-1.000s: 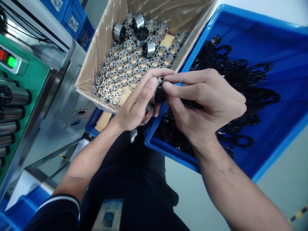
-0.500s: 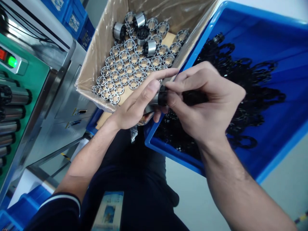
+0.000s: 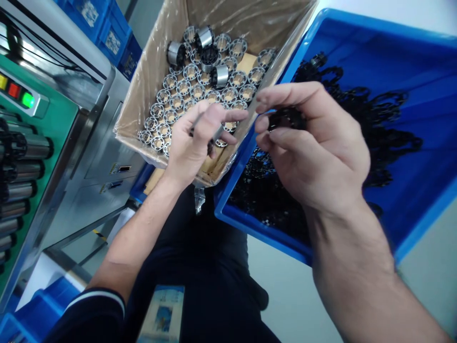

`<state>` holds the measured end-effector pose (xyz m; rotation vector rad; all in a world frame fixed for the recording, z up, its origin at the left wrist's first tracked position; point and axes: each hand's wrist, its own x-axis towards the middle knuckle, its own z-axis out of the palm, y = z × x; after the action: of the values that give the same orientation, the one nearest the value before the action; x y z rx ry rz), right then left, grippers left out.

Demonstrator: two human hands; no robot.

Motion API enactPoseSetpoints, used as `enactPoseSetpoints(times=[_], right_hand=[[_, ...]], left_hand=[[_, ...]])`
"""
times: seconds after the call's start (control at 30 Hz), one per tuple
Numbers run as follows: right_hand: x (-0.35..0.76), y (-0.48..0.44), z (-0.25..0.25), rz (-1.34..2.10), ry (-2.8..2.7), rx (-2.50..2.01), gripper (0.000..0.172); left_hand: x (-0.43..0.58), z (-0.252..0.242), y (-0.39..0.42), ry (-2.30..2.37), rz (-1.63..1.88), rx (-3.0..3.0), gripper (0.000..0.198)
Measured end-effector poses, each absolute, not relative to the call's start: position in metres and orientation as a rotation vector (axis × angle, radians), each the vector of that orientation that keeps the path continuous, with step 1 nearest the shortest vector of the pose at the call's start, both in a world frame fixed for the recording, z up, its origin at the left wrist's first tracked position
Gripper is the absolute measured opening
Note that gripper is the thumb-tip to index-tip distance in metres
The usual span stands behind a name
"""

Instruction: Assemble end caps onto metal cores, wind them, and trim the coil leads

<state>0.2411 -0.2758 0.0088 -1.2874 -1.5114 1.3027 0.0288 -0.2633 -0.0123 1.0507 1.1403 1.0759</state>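
Our left hand (image 3: pixel 198 147) pinches a slim silver metal piece (image 3: pixel 217 134) above a brown cardboard box (image 3: pixel 143 90) of silver metal rings (image 3: pixel 185 86); our right hand (image 3: pixel 314 147) grips a black plastic ring (image 3: pixel 287 119) narrowly, over a blue plastic bin (image 3: pixel 257 223).

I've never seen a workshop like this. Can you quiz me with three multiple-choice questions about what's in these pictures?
1. Where are the silver slotted rings?
A. In the plastic-lined cardboard box
B. In the blue bin
C. On the green panel

2. How many lights are on the indicator strip?
A. Two
B. Three
C. Five

3. What is the right hand doing?
A. Lying flat on the bin's rim
B. Hanging empty at the person's side
C. Gripping a small black part

Answers:
1. A, because the rings stand packed inside the box.
2. B, because yellow, red and green lights show.
3. C, because its fingers curl around the black part.
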Motion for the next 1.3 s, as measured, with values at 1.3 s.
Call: enactPoseSetpoints(times=[1.3], right_hand=[[0.219,-0.271,-0.023,1.088,-1.307,-0.998,0.06]], left_hand=[[0.02,-0.03,-0.267,0.899,0.975,1.0,0.077]])
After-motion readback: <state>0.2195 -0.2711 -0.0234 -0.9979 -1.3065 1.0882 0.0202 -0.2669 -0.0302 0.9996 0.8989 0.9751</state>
